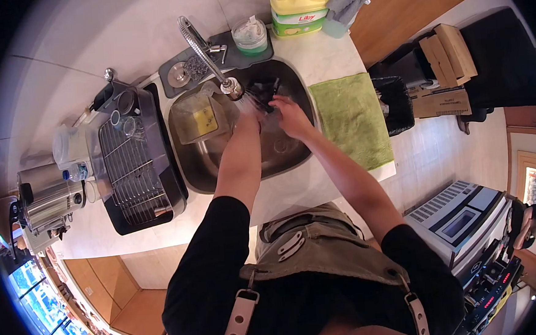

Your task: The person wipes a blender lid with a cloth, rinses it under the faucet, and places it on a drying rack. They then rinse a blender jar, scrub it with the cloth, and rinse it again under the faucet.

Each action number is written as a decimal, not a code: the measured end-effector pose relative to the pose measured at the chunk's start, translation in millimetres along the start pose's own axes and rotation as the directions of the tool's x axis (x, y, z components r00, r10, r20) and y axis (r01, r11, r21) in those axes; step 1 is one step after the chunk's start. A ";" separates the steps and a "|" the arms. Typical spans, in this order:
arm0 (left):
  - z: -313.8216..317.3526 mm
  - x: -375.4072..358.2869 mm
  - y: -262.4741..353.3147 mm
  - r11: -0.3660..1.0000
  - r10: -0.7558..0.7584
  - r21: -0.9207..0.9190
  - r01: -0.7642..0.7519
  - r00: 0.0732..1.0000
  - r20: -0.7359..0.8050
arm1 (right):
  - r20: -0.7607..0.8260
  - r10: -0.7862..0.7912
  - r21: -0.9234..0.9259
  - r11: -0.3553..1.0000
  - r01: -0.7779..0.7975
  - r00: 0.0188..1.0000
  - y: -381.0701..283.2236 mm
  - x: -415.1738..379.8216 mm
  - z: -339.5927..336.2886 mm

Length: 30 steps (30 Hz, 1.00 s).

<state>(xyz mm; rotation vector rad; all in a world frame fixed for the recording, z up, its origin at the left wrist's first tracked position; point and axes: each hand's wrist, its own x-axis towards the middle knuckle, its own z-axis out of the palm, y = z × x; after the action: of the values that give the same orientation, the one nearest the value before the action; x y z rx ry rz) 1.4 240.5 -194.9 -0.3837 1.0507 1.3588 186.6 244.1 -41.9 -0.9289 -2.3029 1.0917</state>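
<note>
Both hands are inside the steel sink (204, 171), below the spring-neck faucet (231, 88), which sprays water. My right hand (294, 118) has its fingers closed at the edge of a black object (263, 95); glare and water hide what kind it is. My left hand (251, 118) is under the spray beside that object, its fingers blurred by the water. To the left of my left hand, a clear plastic container (186, 120) with a yellow sponge (205, 120) in it sits in the sink.
Left of the sink stands a dish rack (135, 175) with cups. A green towel (352, 122) lies on the right counter. Behind are a yellow detergent jug (300, 9), a tub with green liquid (251, 36) and a grey tray (170, 69) holding a steel scrubber. Another person (526, 225) is at far right.
</note>
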 end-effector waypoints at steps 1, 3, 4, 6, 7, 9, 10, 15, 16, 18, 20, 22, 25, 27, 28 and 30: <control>2.0 2.0 -1.1 1.000 0.005 -0.025 -0.005 1.000 -0.013 | 0.005 0.012 0.006 1.000 -0.012 1.000 -4.9 -5.1 -4.3; 3.0 5.8 -2.4 0.999 0.002 -0.043 -0.004 0.999 -0.049 | 0.010 0.039 0.021 0.999 -0.039 0.999 -13.0 -16.0 -12.7; -0.2 6.9 -2.3 0.999 -0.002 -0.047 -0.001 0.997 -0.076 | -0.003 0.037 0.057 0.998 -0.036 0.999 -15.6 -20.6 -17.2; -4.1 6.7 -0.3 0.999 -0.020 -0.047 0.014 0.991 -0.134 | 0.021 0.076 0.046 0.996 -0.077 0.997 -16.1 -24.8 -24.2; -3.6 5.3 0.5 0.999 -0.020 -0.047 0.012 0.984 -0.179 | 0.033 0.098 0.046 0.994 -0.100 0.995 -16.7 -28.0 -25.5; -3.9 -12.7 0.5 0.999 0.007 -0.031 -0.017 0.956 -0.295 | 0.073 0.180 0.097 0.978 -0.187 0.981 -18.7 -24.0 -25.0; -2.2 -29.1 -1.3 0.998 0.036 -0.025 -0.049 0.928 -0.371 | 0.093 0.217 0.125 0.966 -0.228 0.972 -17.8 -18.5 -22.4; -13.8 -92.8 -32.5 0.943 0.243 -0.094 -0.321 0.852 -0.464 | 0.303 0.277 0.910 0.200 -0.364 0.912 2.9 28.5 53.5; -21.4 -102.4 -42.3 0.921 0.283 -0.119 -0.370 0.849 -0.447 | 0.348 0.268 0.919 0.089 -0.383 0.898 6.5 40.8 74.4; 29.4 -177.0 -55.2 0.904 0.306 -0.055 -0.423 0.732 -0.608 | 0.352 0.178 0.896 0.221 -0.386 0.919 26.1 74.1 125.5; 26.6 -192.3 -64.6 0.934 0.221 -0.117 -0.338 0.804 -0.552 | 0.304 -0.003 0.659 0.722 -0.208 0.953 51.4 105.5 172.3; 16.0 -186.7 -76.5 0.936 0.150 -0.203 -0.289 0.845 -0.513 | 0.275 -0.225 0.081 0.974 0.211 0.935 62.8 119.7 186.8; -12.0 -165.1 -91.0 0.921 0.106 -0.282 -0.270 0.868 -0.485 | 0.132 -0.350 -0.180 0.912 0.369 0.928 56.4 117.9 186.4; -16.4 -164.1 -94.4 0.930 0.107 -0.258 -0.263 0.862 -0.495 | 0.164 -0.249 -0.249 0.926 0.285 0.954 46.0 116.2 176.4; -12.5 -167.1 -92.5 0.932 0.106 -0.249 -0.265 0.853 -0.510 | 0.193 -0.247 -0.274 0.916 0.294 0.950 45.3 118.3 173.5; -4.0 -168.2 -85.2 0.935 0.097 -0.233 -0.266 0.826 -0.555 | 0.254 -0.196 -0.227 0.940 0.256 0.947 42.6 122.7 165.0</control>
<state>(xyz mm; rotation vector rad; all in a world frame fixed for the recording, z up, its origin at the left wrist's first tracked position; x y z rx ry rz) 99.7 115.8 -93.1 -0.9576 1.3655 1.6408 17.2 268.5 -163.7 -0.6266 -2.7115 0.8525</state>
